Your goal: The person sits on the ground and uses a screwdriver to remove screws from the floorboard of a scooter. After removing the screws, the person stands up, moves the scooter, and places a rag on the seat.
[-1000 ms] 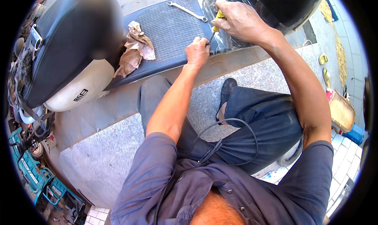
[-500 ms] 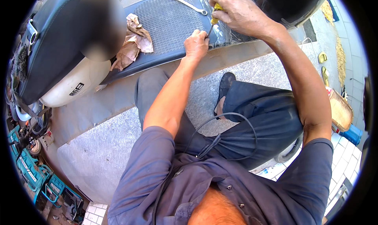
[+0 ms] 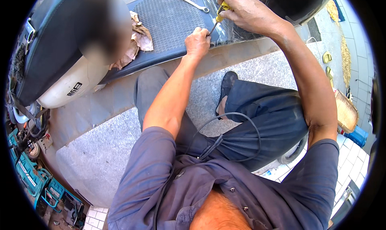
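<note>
Yellow-handled screwdriver (image 3: 219,13); wrench (image 3: 188,1), rag (image 3: 136,39) nearby.

Single head-worn fisheye view, looking steeply down past own chest and forearms; hands near top edge, scooter footboard (image 3: 169,20) close ahead, straight edges bending toward rim.

I note a ribbed dark footboard mat (image 3: 169,20) carrying a wrench (image 3: 188,0) and a crumpled rag (image 3: 134,39), possibly paper.

Screwdriver (image 3: 217,18) tip hidden behind left hand (image 3: 197,43); scooter seat patch blurred
</note>
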### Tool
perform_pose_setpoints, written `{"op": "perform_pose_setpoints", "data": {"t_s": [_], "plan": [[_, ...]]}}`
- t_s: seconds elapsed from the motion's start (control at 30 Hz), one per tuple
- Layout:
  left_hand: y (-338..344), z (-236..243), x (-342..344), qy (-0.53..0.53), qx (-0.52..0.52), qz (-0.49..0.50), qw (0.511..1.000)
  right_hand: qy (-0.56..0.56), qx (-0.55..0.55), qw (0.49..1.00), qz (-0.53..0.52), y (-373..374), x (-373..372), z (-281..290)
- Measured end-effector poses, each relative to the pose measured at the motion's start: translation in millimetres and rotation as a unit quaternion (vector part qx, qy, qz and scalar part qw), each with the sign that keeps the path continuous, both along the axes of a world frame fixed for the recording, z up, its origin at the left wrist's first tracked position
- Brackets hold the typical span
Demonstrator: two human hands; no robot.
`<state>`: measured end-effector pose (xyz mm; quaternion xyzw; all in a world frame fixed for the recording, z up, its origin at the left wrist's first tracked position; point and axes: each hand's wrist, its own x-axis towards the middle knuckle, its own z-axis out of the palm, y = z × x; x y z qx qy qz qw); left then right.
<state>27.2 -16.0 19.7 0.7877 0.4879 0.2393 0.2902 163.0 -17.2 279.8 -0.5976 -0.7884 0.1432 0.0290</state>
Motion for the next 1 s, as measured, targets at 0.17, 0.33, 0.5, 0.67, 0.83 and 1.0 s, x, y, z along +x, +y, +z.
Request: {"op": "perform_pose_setpoints", "data": {"t_s": [0.17, 0.33, 0.5, 0.67, 0.83, 1.0], "plan": [[-0.4, -3.0, -1.3, -0.008, 0.017, 0.003, 1.000, -0.048, 0.038, 0.998, 0.005, -7.7, -6.3, -13.9], [-2.0, 0.1, -3.1, -0.001, 0.000, 0.004, 1.000, 0.031, 0.002, 0.998, 0.046, 0.0, 0.6, 5.1], [-3.1, 0.0, 0.8, -0.001, 0.006, -0.002, 1.000, -0.025, 0.020, 0.999, -0.031, -5.5, 0.8, -15.8], [-3.0, 0.9, -0.1, -0.004, 0.005, 0.002, 1.000, -0.065, 0.049, 0.997, 0.002, -5.8, -4.5, -15.2], [-4.3, 1.3, -1.5, 0.000, 0.021, -0.003, 1.000, 0.038, 0.027, 0.999, 0.015, -16.6, 2.2, -7.9], [-3.0, -3.8, -1.9, -0.011, 0.018, 0.009, 1.000, 0.016, -0.017, 1.000, -0.005, -6.8, 1.8, -3.3]]}}
